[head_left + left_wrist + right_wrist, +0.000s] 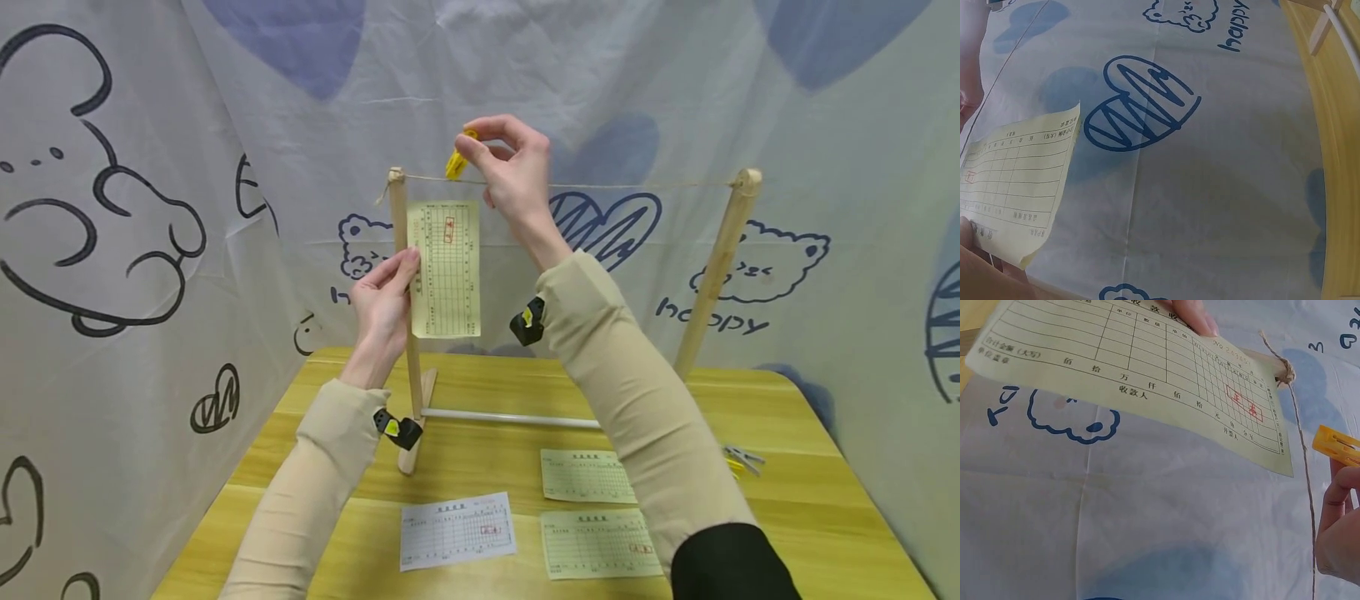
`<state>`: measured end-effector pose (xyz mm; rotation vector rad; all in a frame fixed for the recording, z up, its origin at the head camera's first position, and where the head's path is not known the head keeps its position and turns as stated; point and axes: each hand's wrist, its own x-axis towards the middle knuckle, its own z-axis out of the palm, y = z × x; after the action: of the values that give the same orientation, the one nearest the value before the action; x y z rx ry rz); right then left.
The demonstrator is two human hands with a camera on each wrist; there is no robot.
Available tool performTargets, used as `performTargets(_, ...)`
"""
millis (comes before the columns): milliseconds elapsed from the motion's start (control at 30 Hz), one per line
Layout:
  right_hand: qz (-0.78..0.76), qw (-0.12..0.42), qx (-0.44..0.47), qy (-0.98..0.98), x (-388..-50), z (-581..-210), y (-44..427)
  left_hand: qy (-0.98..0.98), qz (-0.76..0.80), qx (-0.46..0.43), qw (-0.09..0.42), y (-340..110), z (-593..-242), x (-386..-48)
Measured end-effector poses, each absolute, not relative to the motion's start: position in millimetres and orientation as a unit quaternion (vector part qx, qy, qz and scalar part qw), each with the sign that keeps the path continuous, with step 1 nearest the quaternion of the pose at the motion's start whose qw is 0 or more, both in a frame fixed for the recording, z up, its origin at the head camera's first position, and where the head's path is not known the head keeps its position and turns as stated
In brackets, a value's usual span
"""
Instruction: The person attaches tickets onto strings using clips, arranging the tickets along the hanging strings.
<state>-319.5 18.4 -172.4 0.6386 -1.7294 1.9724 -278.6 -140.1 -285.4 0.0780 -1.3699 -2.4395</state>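
Note:
My left hand (384, 304) pinches the left edge of a yellow receipt slip (448, 271), held upright beside the left wooden post (400, 217). The slip's top edge is just below the string (637, 184). Above the string, my right hand (517, 171) pinches a yellow clothespin (456, 165), its lower end near the string. In the right wrist view the clothespin (1338, 445) is apart from the slip (1141, 375), with the string (1300, 437) running between them. The left wrist view shows the slip (1019, 181) slightly bent.
On the table (300, 433) lie a white slip (457, 532) and two yellow slips (585, 475), (600, 546) partly behind my right sleeve. Grey and yellow clothespins (742, 457) are at the right. A white rod (510, 418) runs low from the frame's left foot; the right post (716, 275) leans.

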Motion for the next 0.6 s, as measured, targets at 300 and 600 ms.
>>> performTargets(300, 0.702, 0.213, 0.202, -0.649, -321.5, -166.4, 13.0, -0.481, -0.858, 0.022, 0.180, -140.0, -283.9, -281.6)
performTargets(600, 0.647, 0.257, 0.200, -0.689, -324.9, -163.9, 6.6, -0.488, -0.853, 0.019, 0.186, -140.9, -283.9, -283.6)
